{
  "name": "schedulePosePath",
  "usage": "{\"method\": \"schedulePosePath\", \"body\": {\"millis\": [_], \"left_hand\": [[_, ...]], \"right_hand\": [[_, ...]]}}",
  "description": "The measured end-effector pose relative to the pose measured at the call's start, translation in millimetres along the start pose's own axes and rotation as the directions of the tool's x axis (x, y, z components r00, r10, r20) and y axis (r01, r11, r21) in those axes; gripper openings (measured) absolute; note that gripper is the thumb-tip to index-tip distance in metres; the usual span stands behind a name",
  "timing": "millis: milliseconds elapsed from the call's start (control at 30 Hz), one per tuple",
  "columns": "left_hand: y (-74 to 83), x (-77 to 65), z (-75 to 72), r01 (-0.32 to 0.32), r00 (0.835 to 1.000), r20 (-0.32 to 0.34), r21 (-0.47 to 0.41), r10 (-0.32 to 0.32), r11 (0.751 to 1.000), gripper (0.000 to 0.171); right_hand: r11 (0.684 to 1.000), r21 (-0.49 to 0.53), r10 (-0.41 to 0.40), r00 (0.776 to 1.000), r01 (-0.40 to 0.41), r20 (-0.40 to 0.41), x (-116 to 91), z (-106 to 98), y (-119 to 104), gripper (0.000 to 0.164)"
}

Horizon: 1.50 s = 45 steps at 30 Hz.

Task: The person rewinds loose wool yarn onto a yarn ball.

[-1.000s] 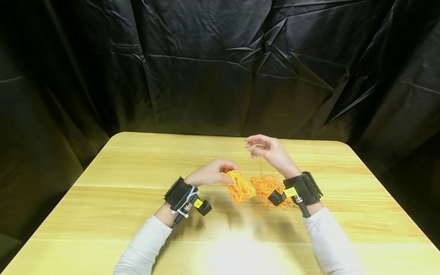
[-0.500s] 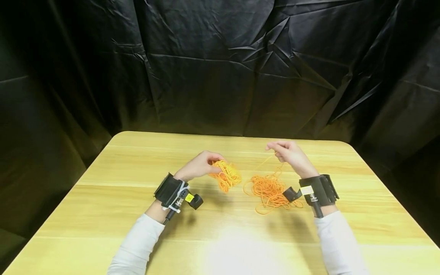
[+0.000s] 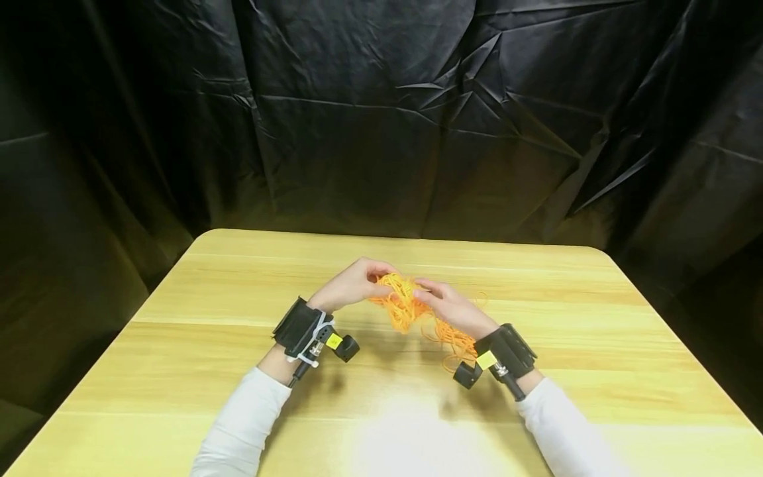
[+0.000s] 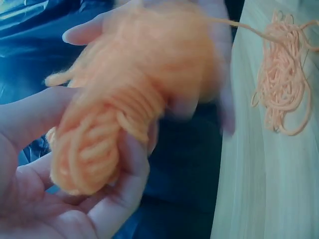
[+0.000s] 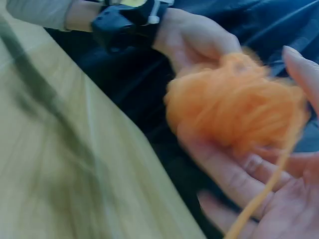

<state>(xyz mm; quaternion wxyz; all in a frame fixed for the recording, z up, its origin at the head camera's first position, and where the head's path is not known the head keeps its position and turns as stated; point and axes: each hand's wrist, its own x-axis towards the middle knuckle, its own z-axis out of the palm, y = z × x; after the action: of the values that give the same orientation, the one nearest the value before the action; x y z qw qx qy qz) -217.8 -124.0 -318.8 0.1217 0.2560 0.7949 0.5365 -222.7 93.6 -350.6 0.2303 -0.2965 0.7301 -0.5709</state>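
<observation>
My left hand [image 3: 348, 286] grips one end of a wound bundle of orange yarn [image 3: 398, 306] above the middle of the table. In the left wrist view its fingers wrap under the bundle's near end. At the far end is my right hand [image 3: 457, 314], thumb and fingers around the bundle, blurred in both wrist views. From the bundle a yarn strand [image 5: 269, 186] runs down across the right fingers and palm. A loose, tangled yarn pile [image 3: 454, 339] lies on the table below the right wrist, which partly covers it. The left wrist view shows the strand reaching toward that pile.
The light wooden table [image 3: 197, 377] has rounded far corners. Behind it hangs a black curtain [image 3: 346, 152]. A black strap with a small camera [image 3: 346, 348] sits on the left wrist, and another camera [image 3: 467, 375] on the right.
My right hand first drew a strand up and right from the pile, then came down and left onto the bundle. My left hand shifted left with the bundle, then stayed near there.
</observation>
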Motion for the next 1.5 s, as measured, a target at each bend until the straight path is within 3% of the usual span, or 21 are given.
{"method": "schedulePosePath", "body": {"millis": [167,267,400,500,600,733,833,967,1067,1267,1500], "left_hand": [[0.8,-3.1,-3.5,0.016,0.997,-0.076,-0.055,-0.021,0.998,0.025],[-1.3,-3.4,-5.2,0.042,0.989,-0.140,-0.068,-0.051,0.997,0.024],[-4.4,-3.4,-6.0,0.055,0.975,-0.208,-0.104,-0.076,0.993,0.024],[-5.0,-3.4,-6.3,0.047,0.970,-0.227,-0.159,-0.083,0.986,0.024],[-3.6,-3.6,-6.9,0.043,0.970,-0.226,-0.202,-0.089,0.978,0.025],[-4.0,-2.3,-6.0,0.043,0.969,-0.231,-0.180,-0.085,0.983,0.025],[-5.8,-0.4,-3.0,0.049,0.971,-0.227,-0.111,-0.073,0.993,0.025],[-7.4,2.4,3.4,0.056,0.981,-0.187,-0.016,-0.058,0.998,0.024],[-7.3,3.9,8.9,0.042,0.988,-0.148,0.053,-0.034,0.998,0.023],[-4.8,5.2,17.5,-0.018,0.999,-0.037,0.124,0.023,0.992,0.020],[2.7,4.7,21.9,-0.037,0.999,0.009,0.123,0.037,0.992,0.041]], "right_hand": [[0.995,0.093,0.017,0.999,-0.020,0.034,-1.5,2.4,3.4,0.060],[0.998,0.041,0.058,0.997,-0.056,-0.045,-6.0,-4.4,-0.7,0.054],[1.000,0.017,-0.010,0.991,0.013,-0.133,-12.1,-14.6,-4.3,0.040],[0.998,-0.017,-0.054,0.993,0.053,-0.104,-14.8,-18.2,-2.9,0.034],[0.998,-0.039,-0.042,0.998,0.040,-0.051,-16.4,-18.0,1.1,0.029],[0.998,-0.060,-0.022,1.000,0.021,-0.014,-17.9,-15.4,1.6,0.025],[0.986,-0.158,-0.047,0.999,0.044,-0.011,-17.5,-12.8,-8.4,0.023],[0.938,-0.334,-0.099,0.995,0.094,0.001,-12.7,-7.4,-28.7,0.020],[0.913,-0.393,-0.109,0.994,0.104,0.012,-8.1,-2.5,-41.0,0.017],[0.923,-0.361,-0.156,0.987,0.134,-0.034,-0.9,1.4,-52.6,0.015],[0.976,-0.167,-0.168,0.972,0.140,-0.166,7.9,-4.9,-42.2,0.019]]}}
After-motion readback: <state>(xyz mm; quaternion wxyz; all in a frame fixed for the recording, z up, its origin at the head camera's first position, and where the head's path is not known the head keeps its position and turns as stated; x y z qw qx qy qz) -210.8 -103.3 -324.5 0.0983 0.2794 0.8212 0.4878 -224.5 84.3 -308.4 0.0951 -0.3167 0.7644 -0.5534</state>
